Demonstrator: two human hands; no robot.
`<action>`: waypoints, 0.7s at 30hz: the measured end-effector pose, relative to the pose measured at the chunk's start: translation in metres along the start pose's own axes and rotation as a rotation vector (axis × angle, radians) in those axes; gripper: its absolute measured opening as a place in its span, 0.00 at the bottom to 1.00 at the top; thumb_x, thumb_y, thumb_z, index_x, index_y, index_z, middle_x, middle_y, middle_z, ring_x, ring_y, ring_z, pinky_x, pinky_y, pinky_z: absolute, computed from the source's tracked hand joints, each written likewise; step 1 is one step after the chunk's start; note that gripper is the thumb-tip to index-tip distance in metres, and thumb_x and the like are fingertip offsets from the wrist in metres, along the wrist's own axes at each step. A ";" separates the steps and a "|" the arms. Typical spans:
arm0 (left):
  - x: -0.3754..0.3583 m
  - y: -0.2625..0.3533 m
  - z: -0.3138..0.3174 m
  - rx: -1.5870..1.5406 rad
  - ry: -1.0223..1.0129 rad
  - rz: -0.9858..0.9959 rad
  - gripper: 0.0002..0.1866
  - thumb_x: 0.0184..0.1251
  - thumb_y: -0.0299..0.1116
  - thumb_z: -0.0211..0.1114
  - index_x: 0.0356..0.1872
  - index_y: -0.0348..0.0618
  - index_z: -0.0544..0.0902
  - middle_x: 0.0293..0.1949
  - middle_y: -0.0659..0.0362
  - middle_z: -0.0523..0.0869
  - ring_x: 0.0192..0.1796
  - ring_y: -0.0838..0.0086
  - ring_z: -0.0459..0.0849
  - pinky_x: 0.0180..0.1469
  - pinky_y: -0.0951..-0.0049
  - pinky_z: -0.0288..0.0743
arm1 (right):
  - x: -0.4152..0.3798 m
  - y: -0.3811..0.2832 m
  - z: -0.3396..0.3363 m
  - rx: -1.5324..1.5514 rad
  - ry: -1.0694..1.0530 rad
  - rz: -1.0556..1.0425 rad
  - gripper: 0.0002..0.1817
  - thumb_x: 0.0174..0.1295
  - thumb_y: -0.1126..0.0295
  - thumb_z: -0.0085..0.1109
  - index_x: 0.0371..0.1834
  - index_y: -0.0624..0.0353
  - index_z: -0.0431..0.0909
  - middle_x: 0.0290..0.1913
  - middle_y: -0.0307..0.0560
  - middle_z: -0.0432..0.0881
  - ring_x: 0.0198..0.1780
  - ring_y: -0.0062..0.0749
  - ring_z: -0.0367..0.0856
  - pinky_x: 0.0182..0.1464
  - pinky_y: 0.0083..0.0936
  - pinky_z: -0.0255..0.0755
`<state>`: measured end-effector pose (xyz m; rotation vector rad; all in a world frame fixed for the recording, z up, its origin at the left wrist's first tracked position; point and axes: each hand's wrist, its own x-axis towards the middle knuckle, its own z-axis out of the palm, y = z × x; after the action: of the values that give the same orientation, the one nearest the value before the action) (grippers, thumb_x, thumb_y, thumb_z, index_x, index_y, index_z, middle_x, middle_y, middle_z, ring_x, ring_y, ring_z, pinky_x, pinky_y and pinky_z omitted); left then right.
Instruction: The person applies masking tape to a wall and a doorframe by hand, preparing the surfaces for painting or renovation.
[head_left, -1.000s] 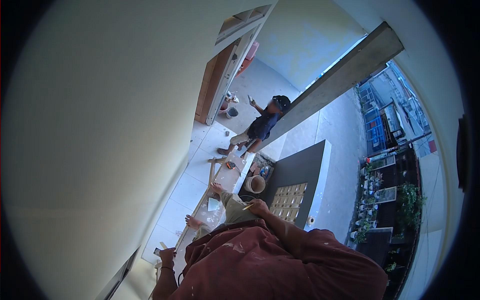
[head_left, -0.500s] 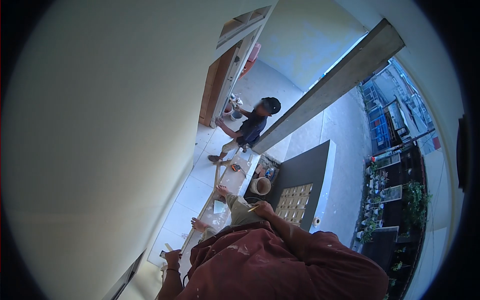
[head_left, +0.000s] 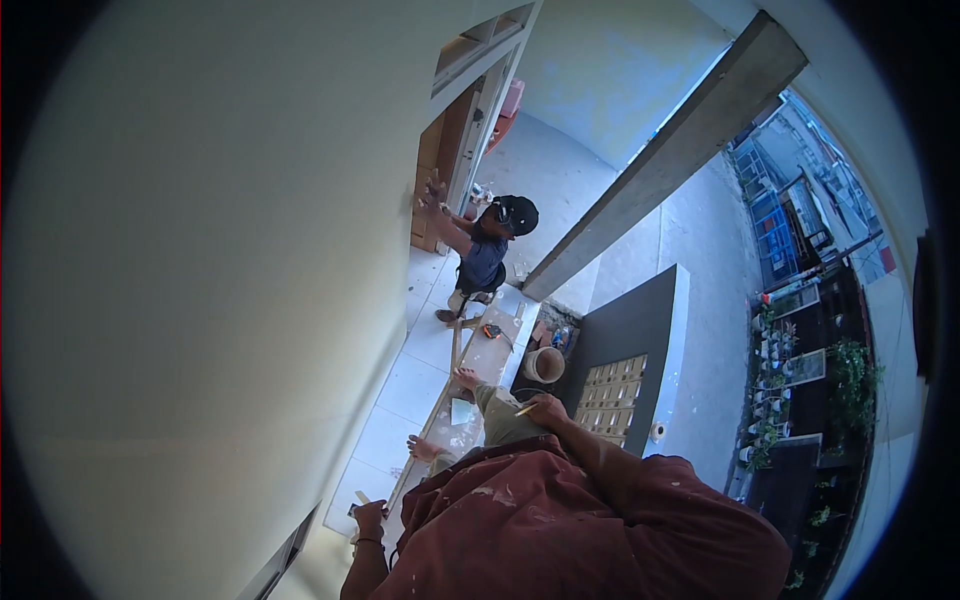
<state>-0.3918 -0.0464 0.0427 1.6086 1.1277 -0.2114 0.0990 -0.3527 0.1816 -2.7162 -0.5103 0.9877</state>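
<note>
My left hand (head_left: pixel 370 518) is closed low beside the wall, on a small tool with a dark end and a pale strip; its exact kind is unclear. My right hand (head_left: pixel 546 412) is closed on a thin yellowish stick (head_left: pixel 526 409) and rests by my thigh. Below me my bare feet (head_left: pixel 466 379) stand on a stained plank (head_left: pixel 484 362). A pale flat piece (head_left: pixel 463 411) lies between the feet, and an orange-and-black tape measure (head_left: pixel 491 331) lies farther along the plank.
A co-worker in a dark cap (head_left: pixel 517 215) stands beyond the plank, both arms raised at the wall (head_left: pixel 250 260). A bucket (head_left: pixel 544 365) stands beside a dark low partition (head_left: pixel 610 335). A concrete beam (head_left: pixel 665 155) slants across the view. Potted plants line the right.
The co-worker has raised both hands from the door frame to the wall edge and turned toward it. The scene has shifted slightly right in view. My hands keep their grips.
</note>
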 end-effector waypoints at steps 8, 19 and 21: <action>0.004 0.005 -0.008 0.110 -0.038 0.010 0.19 0.64 0.26 0.67 0.56 0.50 0.91 0.41 0.58 0.95 0.38 0.75 0.94 0.46 0.71 0.86 | 0.009 0.006 0.009 0.030 -0.042 0.077 0.19 0.61 0.55 0.60 0.52 0.45 0.90 0.56 0.54 0.89 0.59 0.54 0.87 0.62 0.46 0.80; -0.009 0.042 -0.017 -0.373 0.002 -0.333 0.11 0.70 0.29 0.63 0.42 0.42 0.94 0.37 0.52 0.95 0.34 0.71 0.94 0.39 0.71 0.85 | 0.003 -0.038 -0.010 0.032 0.058 -0.001 0.17 0.68 0.56 0.60 0.49 0.55 0.89 0.51 0.61 0.89 0.54 0.58 0.88 0.58 0.48 0.80; -0.008 0.039 -0.015 -0.465 0.049 -0.390 0.10 0.67 0.27 0.65 0.41 0.38 0.93 0.37 0.51 0.94 0.34 0.68 0.93 0.37 0.70 0.85 | 0.009 -0.097 -0.033 0.152 0.228 -0.150 0.18 0.72 0.56 0.61 0.52 0.57 0.87 0.49 0.64 0.88 0.53 0.62 0.87 0.55 0.50 0.79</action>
<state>-0.3737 -0.0359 0.0795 0.9831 1.4043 -0.1486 0.1026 -0.2620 0.2305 -2.5680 -0.5610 0.6411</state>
